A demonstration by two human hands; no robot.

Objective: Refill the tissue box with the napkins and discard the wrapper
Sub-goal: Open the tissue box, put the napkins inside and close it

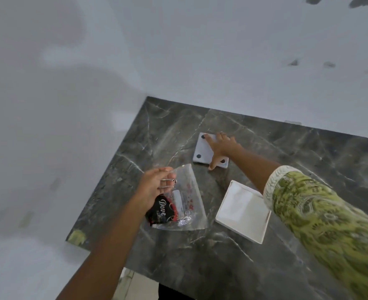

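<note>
My left hand (155, 187) pinches the top edge of a clear plastic wrapper (187, 200) with a black and red printed label, and holds it just above the dark marble table (200, 256). My right hand (221, 148) reaches far forward and lies spread over a flat white square panel (202, 150) with dark round feet at its corners. The thumb hooks the panel's near edge. Under my right forearm, a white square tissue box (242, 211) lies on the table, its open face showing white inside. Whether that white is napkins I cannot tell.
The table's left edge (113, 174) runs diagonally beside the wrapper, with pale floor beyond it. A white wall (222, 61) stands behind the table. My right arm wears a green patterned sleeve (321, 224).
</note>
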